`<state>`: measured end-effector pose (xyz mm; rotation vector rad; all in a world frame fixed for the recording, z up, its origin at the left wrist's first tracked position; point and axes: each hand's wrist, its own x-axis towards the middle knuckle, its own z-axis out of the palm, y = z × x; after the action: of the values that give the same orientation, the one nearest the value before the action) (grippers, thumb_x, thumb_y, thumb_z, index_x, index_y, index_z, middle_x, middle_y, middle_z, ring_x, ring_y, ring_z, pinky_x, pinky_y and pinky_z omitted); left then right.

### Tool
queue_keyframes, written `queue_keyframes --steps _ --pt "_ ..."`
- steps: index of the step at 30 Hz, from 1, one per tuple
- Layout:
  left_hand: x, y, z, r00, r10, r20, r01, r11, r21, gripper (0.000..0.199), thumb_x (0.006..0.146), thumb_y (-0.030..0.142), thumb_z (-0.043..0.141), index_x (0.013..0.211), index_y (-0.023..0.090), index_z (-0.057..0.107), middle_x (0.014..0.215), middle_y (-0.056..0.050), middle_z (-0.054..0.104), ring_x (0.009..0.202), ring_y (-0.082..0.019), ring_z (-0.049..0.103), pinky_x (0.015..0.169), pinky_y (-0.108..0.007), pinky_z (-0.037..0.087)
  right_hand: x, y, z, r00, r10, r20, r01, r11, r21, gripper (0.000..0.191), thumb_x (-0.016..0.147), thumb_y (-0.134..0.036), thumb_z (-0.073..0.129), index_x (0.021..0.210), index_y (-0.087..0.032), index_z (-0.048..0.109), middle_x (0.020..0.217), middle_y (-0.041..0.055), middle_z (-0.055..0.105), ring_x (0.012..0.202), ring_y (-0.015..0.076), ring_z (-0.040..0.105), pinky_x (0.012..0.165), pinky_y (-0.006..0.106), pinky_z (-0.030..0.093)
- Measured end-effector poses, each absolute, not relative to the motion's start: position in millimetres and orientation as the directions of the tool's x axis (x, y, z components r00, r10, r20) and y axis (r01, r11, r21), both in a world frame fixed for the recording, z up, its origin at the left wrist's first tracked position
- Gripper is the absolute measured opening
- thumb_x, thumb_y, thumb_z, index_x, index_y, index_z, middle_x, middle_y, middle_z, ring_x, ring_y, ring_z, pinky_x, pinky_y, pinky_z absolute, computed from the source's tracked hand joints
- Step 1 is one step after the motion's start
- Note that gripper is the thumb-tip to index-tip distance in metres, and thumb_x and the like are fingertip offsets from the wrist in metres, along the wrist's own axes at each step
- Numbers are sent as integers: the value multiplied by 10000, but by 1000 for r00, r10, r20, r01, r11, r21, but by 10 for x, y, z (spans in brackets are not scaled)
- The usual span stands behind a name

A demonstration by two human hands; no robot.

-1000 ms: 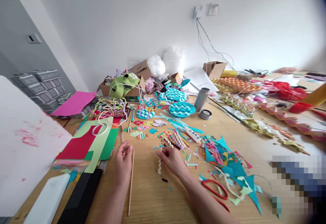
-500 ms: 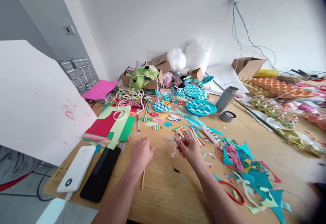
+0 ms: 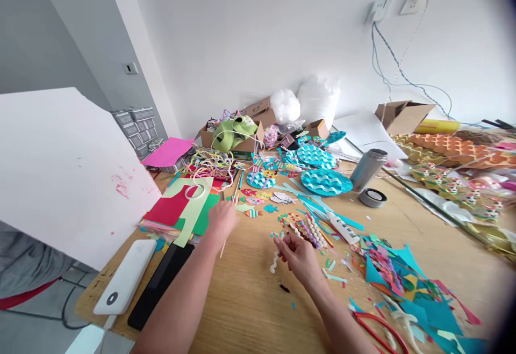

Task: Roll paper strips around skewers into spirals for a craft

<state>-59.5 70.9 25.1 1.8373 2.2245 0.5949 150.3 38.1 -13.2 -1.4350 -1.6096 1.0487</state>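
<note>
My right hand pinches a short white wavy strip that hangs down from the fingertips over the wooden table. Just behind this hand lie small wavy pieces in cream and purple. My left hand is stretched forward beside the green paper. Its fingers are turned away and blurred. The dark end of a pen shows right beyond them; whether they grip it I cannot tell. A thin wooden stick lies under the left wrist. Paper fish are spread ahead of both hands.
A white glue tube lies to the right, near paper scraps and red-handled scissors. Behind stand a metal flask and blue wavy discs. At left are a black phone-like slab and a white power bank.
My left hand has moved forward to where the pen lies. The right hand still holds the white wavy strip, which now hangs more plainly. The whole view has shifted slightly.
</note>
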Motion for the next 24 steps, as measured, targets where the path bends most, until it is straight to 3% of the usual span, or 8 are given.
queue_keyframes --steps 3,8,12,14,18,21,24 --pt "-632 1231 402 -257 964 74 900 211 380 126 651 174 622 759 131 669 896 -201 655 937 -323 593 781 -384 412 1495 358 -133 -127 992 16 413 68 -908 374 787 -498 486 584 -184 462 467 7 535 398 109 437 400 215 304" --pt "-630 1867 542 -294 956 -6 887 275 370 188 670 137 607 846 105 665 1009 -236 634 1029 -332 560 849 -412 401 1451 282 -122 -153 988 24 467 94 -879 300 788 -392 501 588 -169 482 503 8 541 455 109 447 436 207 282" --pt "-455 2071 536 -261 963 -65 840 260 476 205 707 136 577 892 77 644 1076 -263 595 1117 -374 487 858 -457 393 1395 234 -134 -138 989 56 516 120 -848 228 765 -308 534 593 -162 501 561 2 568 511 99 463 469 193 281" --pt "-217 2110 483 -180 977 -118 782 215 585 192 731 184 586 898 102 632 1101 -220 593 1133 -349 478 858 -416 408 1373 210 -136 -161 984 76 539 152 -828 207 767 -295 538 609 -163 517 575 -5 580 516 93 466 482 191 280" --pt "481 2178 315 48 940 -336 546 257 797 179 756 285 605 830 124 629 904 -107 653 892 -239 609 738 -324 483 1362 172 -105 -175 981 82 589 171 -790 183 773 -281 541 629 -168 533 582 -9 599 510 89 471 490 192 274" --pt "953 2282 195 184 874 -449 310 382 871 323 840 311 508 1116 143 517 1103 -87 553 929 -189 566 777 -393 487 1376 157 -76 -167 982 92 613 177 -770 132 764 -250 549 659 -170 547 603 0 618 527 96 493 500 190 284" --pt "1257 2409 96 220 832 -509 68 507 859 340 840 311 508 1138 147 504 1132 -92 537 954 -198 556 792 -404 481 1390 146 -73 -181 976 121 620 208 -757 94 762 -226 541 685 -173 547 613 3 627 529 99 507 497 187 288"
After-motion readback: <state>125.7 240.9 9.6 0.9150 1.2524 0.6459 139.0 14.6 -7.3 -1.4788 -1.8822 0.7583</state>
